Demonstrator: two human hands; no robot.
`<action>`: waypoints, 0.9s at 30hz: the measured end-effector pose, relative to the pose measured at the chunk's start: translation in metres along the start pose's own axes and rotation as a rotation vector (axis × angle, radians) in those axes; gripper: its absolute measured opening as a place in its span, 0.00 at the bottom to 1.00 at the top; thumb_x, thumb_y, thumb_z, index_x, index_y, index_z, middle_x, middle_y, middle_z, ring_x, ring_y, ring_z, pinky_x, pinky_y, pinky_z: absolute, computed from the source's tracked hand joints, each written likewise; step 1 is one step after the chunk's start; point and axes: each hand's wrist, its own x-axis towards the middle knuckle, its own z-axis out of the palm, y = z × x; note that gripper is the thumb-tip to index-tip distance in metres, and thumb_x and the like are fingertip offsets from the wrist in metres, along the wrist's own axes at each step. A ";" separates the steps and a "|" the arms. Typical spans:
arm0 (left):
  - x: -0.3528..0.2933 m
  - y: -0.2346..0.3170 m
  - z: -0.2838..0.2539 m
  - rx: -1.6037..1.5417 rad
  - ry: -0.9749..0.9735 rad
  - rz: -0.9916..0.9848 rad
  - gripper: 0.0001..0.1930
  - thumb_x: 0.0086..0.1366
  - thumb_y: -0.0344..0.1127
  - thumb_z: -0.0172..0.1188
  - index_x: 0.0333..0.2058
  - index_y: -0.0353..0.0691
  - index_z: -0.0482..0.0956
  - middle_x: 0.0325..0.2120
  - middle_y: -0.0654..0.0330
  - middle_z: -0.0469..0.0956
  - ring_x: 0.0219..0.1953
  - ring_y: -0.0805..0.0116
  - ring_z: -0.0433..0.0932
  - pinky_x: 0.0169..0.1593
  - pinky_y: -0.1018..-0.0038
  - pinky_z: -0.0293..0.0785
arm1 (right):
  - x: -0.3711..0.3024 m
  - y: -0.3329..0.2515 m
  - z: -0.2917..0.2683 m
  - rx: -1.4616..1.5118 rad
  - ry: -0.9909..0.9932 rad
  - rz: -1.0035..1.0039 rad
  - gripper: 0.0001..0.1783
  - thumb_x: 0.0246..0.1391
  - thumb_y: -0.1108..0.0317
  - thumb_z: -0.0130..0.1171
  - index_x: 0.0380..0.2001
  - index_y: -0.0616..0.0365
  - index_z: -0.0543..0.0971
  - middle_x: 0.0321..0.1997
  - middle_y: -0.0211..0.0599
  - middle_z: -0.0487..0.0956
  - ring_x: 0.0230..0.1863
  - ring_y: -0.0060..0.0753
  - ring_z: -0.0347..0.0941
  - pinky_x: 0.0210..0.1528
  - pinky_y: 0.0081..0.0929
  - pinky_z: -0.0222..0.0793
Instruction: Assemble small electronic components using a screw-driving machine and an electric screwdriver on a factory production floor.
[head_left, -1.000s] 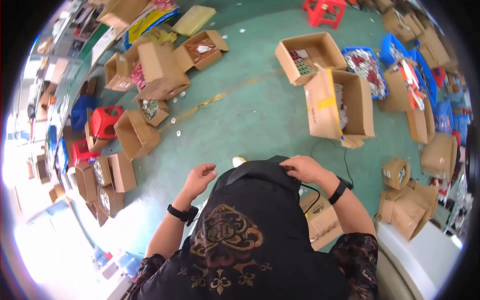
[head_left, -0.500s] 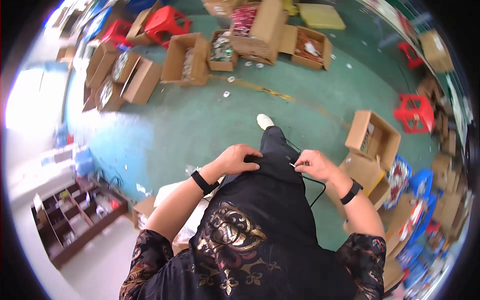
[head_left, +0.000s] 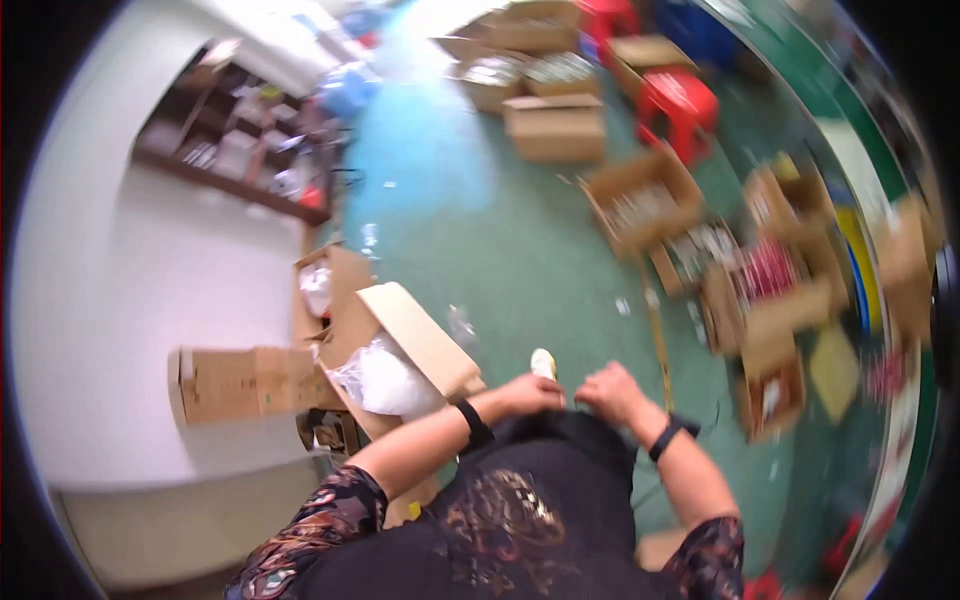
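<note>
My left hand [head_left: 532,394] is in front of my dark clothing, its fingers drawn together. A short gap to the right, my right hand [head_left: 612,394] is curled with thumb and fingers pinched. What either hand holds, if anything, is too blurred and small to make out. Both wrists wear a black band. Beyond the hands, a pale shoe [head_left: 543,363] of mine shows on the green floor [head_left: 480,240]. Closest to my left forearm stands an open carton [head_left: 420,335] with a white plastic bag [head_left: 385,380] in it.
A long closed carton [head_left: 245,384] lies on a white surface at left, below a dark compartment shelf [head_left: 235,180]. Open cartons [head_left: 645,200] crowd the far right, one with dark pink pieces [head_left: 765,270]. A red stool [head_left: 677,112] stands behind them.
My view has swung left, bringing the white surface and the bagged carton in. My hands have come closer together. The small white thing seen at my right fingertips no longer shows.
</note>
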 end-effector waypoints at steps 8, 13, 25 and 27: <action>0.007 -0.036 -0.050 -0.586 0.173 -0.046 0.18 0.62 0.37 0.66 0.48 0.36 0.81 0.41 0.64 0.83 0.43 0.76 0.76 0.51 0.74 0.72 | 0.148 0.027 0.003 0.030 -0.082 -0.223 0.05 0.46 0.64 0.59 0.26 0.36 0.81 0.23 0.20 0.75 0.30 0.26 0.77 0.42 0.32 0.67; 0.056 -0.055 -0.113 -0.641 0.277 -0.205 0.09 0.60 0.39 0.68 0.34 0.41 0.85 0.29 0.70 0.80 0.35 0.80 0.74 0.43 0.75 0.71 | 0.218 0.062 0.031 -0.014 -0.292 -0.129 0.07 0.45 0.65 0.60 0.29 0.37 0.83 0.25 0.22 0.78 0.32 0.29 0.79 0.42 0.36 0.70; 0.031 -0.029 -0.428 -0.820 0.182 -0.251 0.10 0.61 0.38 0.68 0.37 0.37 0.84 0.28 0.68 0.80 0.30 0.80 0.75 0.36 0.79 0.71 | 0.403 0.118 -0.107 0.920 -0.675 0.820 0.14 0.60 0.68 0.56 0.47 0.61 0.80 0.41 0.41 0.82 0.44 0.38 0.78 0.48 0.30 0.72; 0.037 -0.042 -0.462 -0.834 0.188 -0.277 0.10 0.61 0.37 0.68 0.37 0.37 0.84 0.28 0.67 0.81 0.31 0.80 0.75 0.37 0.79 0.71 | 0.447 0.141 -0.101 0.857 -0.691 0.514 0.15 0.54 0.76 0.56 0.45 0.60 0.81 0.38 0.38 0.80 0.44 0.37 0.76 0.47 0.29 0.71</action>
